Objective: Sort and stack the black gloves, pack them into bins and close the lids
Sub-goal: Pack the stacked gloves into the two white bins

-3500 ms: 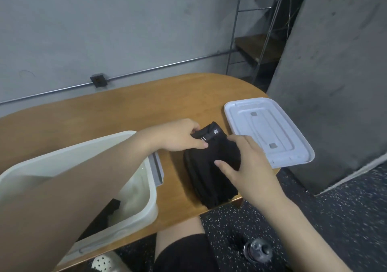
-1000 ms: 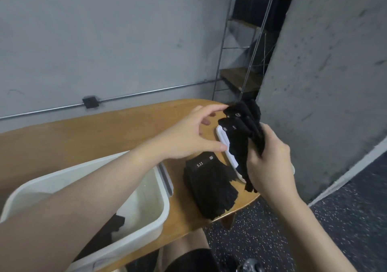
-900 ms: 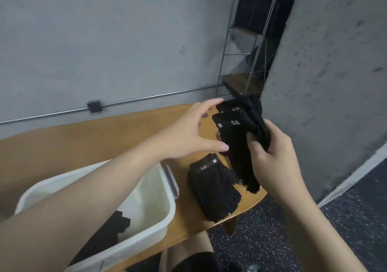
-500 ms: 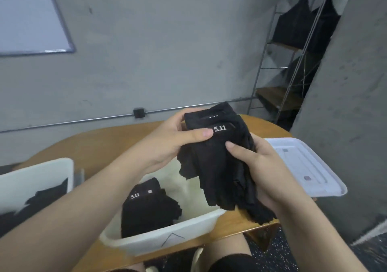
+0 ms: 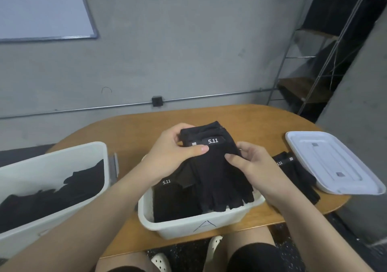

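Note:
I hold a stack of black fingerless gloves (image 5: 217, 173) labelled 5.11 above a small white bin (image 5: 201, 221) at the table's front edge. My left hand (image 5: 173, 154) grips the cuff end, thumb on top. My right hand (image 5: 249, 163) pinches the stack's right side. More black gloves (image 5: 171, 200) lie in the bin's left half. Another glove pile (image 5: 295, 173) lies on the table to the right of the bin. A white lid (image 5: 330, 163) rests at the far right. A larger white bin (image 5: 52, 179) on the left holds loose black gloves.
The wooden oval table (image 5: 230, 119) ends close to a grey wall behind. A concrete pillar (image 5: 360, 83) stands at the right, with a metal rack (image 5: 314, 66) beside it. My knees and white shoes (image 5: 161, 261) show below the table edge.
Both hands carried the glove stack from the right side of the table to above the small bin and lowered it. My view swung left, which brought both bins into sight.

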Available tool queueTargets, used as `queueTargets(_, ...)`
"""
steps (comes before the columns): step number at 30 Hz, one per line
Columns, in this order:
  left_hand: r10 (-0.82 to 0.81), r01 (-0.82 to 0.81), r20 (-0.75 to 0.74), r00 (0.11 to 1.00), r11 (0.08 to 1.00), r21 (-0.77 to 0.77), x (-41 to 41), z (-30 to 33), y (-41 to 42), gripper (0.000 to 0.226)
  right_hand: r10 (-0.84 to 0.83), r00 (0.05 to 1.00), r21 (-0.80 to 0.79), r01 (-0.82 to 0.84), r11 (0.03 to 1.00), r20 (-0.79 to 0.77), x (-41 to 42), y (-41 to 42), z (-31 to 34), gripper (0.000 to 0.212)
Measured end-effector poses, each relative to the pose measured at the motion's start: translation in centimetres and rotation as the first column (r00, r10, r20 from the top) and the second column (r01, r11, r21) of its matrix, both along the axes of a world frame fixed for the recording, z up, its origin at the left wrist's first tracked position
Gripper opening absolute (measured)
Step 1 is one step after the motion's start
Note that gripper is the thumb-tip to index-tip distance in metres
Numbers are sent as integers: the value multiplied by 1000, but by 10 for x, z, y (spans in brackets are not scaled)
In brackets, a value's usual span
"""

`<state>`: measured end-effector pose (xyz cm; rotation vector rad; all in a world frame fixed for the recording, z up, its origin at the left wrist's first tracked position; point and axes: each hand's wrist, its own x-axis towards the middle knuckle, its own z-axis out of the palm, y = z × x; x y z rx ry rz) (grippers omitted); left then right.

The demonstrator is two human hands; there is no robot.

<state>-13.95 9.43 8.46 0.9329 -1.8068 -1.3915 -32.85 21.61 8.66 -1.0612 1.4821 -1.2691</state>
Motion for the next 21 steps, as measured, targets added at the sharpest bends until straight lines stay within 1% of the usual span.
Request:
queueTargets(3,-22,22,23,999,1000,-6,-10,-10,-6,41,-17,995,6,17,1000,-94,-8,-3,-9,20)
queueTargets(5,-47,47,44,998,999,5,-17,-18,-9,35,-45,975,-8,44,999,-219,-12,-3,-15,20)
queueTargets(8,-77,74,67,995,996,41,-22,-30,-9,30,-107,894,-11,114,993,-434,-17,-1,-29,29)
queueTargets(10,-92,87,77,993,994,69,-26,-39,-8,29,-139,843,-2,162,987,-519,-20,2,-36,39)
queueTargets(12,-109,101,86,990,990,100,-29,-47,-7,28,-145,798,-31,157,987,-584,-22,5,-41,43)
queueTargets(15,-124,109,88,988,982,152,-34,-56,-8,29,-98,705,-43,96,994,-703,-21,7,-44,47)
queueTargets(16,-119,103,86,989,981,166,-34,-57,-8,30,-85,676,-45,76,996,-732,-20,8,-44,47)
queueTargets(17,-116,100,85,990,979,177,-35,-58,-8,30,-80,665,-47,67,997,-743,-21,9,-45,47)
queueTargets(19,-111,94,90,990,979,181,-37,-60,-9,29,-77,679,-62,47,997,-730,-23,11,-48,49)
queueTargets(20,-111,93,94,989,980,177,-37,-61,-9,28,-72,670,-68,32,997,-739,-24,12,-49,50)
queueTargets(21,-109,91,96,989,980,176,-37,-62,-9,27,-67,642,-72,18,997,-764,-25,14,-50,51)
